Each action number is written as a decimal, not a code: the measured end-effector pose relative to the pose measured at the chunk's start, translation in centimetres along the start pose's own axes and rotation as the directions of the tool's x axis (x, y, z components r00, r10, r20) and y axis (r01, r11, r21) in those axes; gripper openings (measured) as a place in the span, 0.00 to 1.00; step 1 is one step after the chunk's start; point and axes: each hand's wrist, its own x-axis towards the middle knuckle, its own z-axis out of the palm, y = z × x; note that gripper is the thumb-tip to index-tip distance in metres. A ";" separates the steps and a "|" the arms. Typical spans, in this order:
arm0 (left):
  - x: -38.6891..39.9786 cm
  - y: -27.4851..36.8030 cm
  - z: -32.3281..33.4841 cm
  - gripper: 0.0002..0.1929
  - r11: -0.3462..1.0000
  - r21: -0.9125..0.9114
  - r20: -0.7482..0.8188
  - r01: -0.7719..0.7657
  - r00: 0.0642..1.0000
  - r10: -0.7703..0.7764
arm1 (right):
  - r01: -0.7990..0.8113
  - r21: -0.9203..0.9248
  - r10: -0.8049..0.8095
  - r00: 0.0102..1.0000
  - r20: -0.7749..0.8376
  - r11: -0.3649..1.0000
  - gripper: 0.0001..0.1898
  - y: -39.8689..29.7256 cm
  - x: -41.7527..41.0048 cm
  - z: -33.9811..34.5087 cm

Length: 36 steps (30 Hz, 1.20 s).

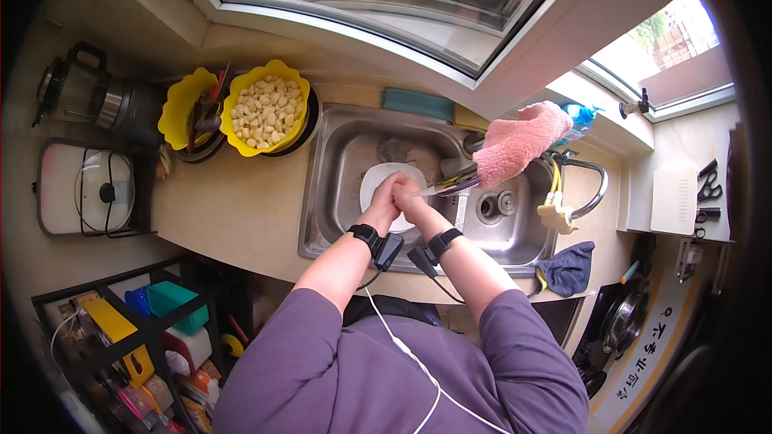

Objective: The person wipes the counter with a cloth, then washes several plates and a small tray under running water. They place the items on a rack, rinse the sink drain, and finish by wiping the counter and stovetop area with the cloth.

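Note:
Both hands meet above a white dish (369,184) in the left basin of a stainless steel double sink (338,217). My left hand (384,199) lies against my right hand (411,196), fingers pressed together over the dish. Whether anything sits between the palms is hidden. Just right of my right hand, a bundle of utensils, perhaps chopsticks (452,182), slants across the sink's middle. Above its far end a pink cloth (522,140) is draped. A faucet (594,184) with a yellowish fitting hangs over the right basin, whose drain (491,207) shows.
A yellow scalloped bowl of peeled garlic cloves (268,111) and a second yellow bowl (184,102) stand on the left counter. A dark blue cloth (567,268) lies at the sink's right front corner. A blue pump bottle (579,120) stands behind the faucet. Scissors (711,187) hang at right.

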 end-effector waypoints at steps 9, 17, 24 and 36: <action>0.6 0.0 -0.4 0.09 0.989 -0.021 0.054 -0.148 0.987 0.149 | -0.144 0.592 0.021 0.978 0.209 0.793 0.06 0.3 0.6 1.0; 1.3 0.4 -1.1 0.04 0.997 -0.043 -0.121 -0.062 0.991 0.056 | 0.213 0.218 -0.232 0.971 0.065 0.952 0.11 1.7 -0.9 0.1; 2.5 0.1 -3.1 0.14 0.997 -0.039 -0.077 -0.066 0.995 0.063 | 0.377 -0.476 -0.346 0.925 0.155 0.794 0.11 -1.3 0.4 0.0; 0.8 -1.2 -1.3 0.25 0.995 0.085 -0.198 -0.050 0.978 0.066 | -0.047 0.144 0.007 0.964 0.265 0.988 0.40 0.5 -1.5 1.0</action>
